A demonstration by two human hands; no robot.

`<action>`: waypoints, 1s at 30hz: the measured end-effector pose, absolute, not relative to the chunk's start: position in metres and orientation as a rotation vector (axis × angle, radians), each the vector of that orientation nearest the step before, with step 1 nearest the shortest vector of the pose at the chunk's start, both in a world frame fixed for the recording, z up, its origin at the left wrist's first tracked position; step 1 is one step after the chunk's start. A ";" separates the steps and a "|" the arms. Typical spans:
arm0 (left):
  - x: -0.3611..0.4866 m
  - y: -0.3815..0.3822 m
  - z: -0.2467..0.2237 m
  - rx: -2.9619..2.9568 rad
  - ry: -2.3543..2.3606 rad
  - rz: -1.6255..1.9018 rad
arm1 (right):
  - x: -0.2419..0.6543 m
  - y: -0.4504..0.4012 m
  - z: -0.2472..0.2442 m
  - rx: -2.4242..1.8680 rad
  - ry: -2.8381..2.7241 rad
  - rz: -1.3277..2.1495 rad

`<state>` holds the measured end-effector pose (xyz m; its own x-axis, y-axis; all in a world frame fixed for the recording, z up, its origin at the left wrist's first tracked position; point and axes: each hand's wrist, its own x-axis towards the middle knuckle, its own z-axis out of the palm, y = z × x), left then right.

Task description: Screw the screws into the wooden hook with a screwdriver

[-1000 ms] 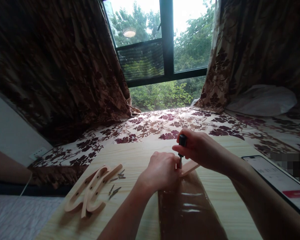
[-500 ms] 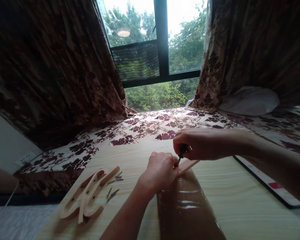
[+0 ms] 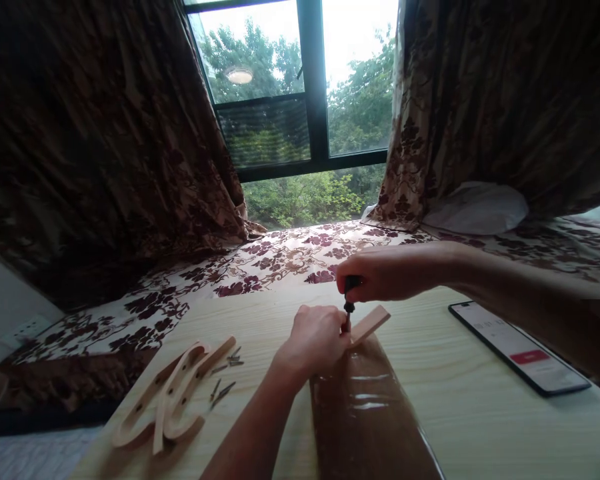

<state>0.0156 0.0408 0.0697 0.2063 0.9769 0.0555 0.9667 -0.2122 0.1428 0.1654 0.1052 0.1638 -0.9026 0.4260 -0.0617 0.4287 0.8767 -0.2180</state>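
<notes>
The screwdriver (image 3: 351,285), grasped by the right hand (image 3: 380,275) above the far end of the box (image 3: 370,433), seems mid-screwing, calling for another steady twist, though I can't tell what the left hand (image 3: 316,338) holds.

At upper center, a dark-framed window (image 3: 314,87) shows green trees (image 3: 300,200), with patterned curtains (image 3: 105,120) filling the upper left and right. Floral fabric (image 3: 280,257) spans the middle, a white bundle (image 3: 480,208) at its right. A smartphone (image 3: 513,348), screen lit, lies lower right; a socket (image 3: 27,328) sits far left.
</notes>
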 end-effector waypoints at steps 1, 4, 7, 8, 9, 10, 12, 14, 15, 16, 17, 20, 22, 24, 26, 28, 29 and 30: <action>0.016 0.041 0.070 2.379 1.918 0.204 | 0.166 0.105 0.163 0.712 3.032 -0.361; 0.015 0.040 0.071 2.376 1.914 0.207 | 0.165 0.103 0.159 0.799 3.057 -0.293; 0.014 0.039 0.072 2.369 1.903 0.211 | 0.164 0.102 0.153 0.813 3.089 -0.235; 0.013 0.039 0.073 2.367 1.894 0.212 | 0.164 0.102 0.152 0.797 3.101 -0.241; 0.012 0.039 0.074 2.365 1.879 0.213 | 0.164 0.102 0.151 0.776 3.111 -0.258; 0.011 0.038 0.074 2.364 1.861 0.214 | 0.165 0.102 0.149 0.759 3.120 -0.276; 0.010 0.038 0.075 2.366 1.829 0.216 | 0.166 0.103 0.147 0.763 3.131 -0.313; 0.010 0.038 0.075 2.369 1.817 0.215 | 0.167 0.103 0.143 0.831 3.130 -0.348; 0.010 0.038 0.075 2.370 1.819 0.214 | 0.168 0.104 0.141 0.872 3.131 -0.361; 0.010 0.038 0.074 2.370 1.824 0.214 | 0.168 0.104 0.140 0.914 3.138 -0.367; 0.010 0.038 0.074 2.369 1.829 0.213 | 0.169 0.104 0.139 0.941 3.148 -0.364; 0.010 0.039 0.072 2.371 1.835 0.217 | 0.170 0.103 0.142 0.891 3.166 -0.317; 0.009 0.040 0.072 2.376 1.829 0.217 | 0.170 0.102 0.147 0.801 3.164 -0.305; 0.009 0.040 0.071 2.381 1.822 0.215 | 0.170 0.101 0.152 0.712 3.157 -0.316; 0.010 0.041 0.071 2.382 1.823 0.213 | 0.170 0.099 0.153 0.678 3.147 -0.306; 0.010 0.040 0.072 2.376 1.829 0.208 | 0.169 0.097 0.151 0.734 3.152 -0.249; 0.010 0.040 0.072 2.372 1.832 0.204 | 0.168 0.096 0.149 0.777 3.159 -0.214; 0.011 0.039 0.073 2.368 1.835 0.201 | 0.168 0.096 0.147 0.817 3.163 -0.182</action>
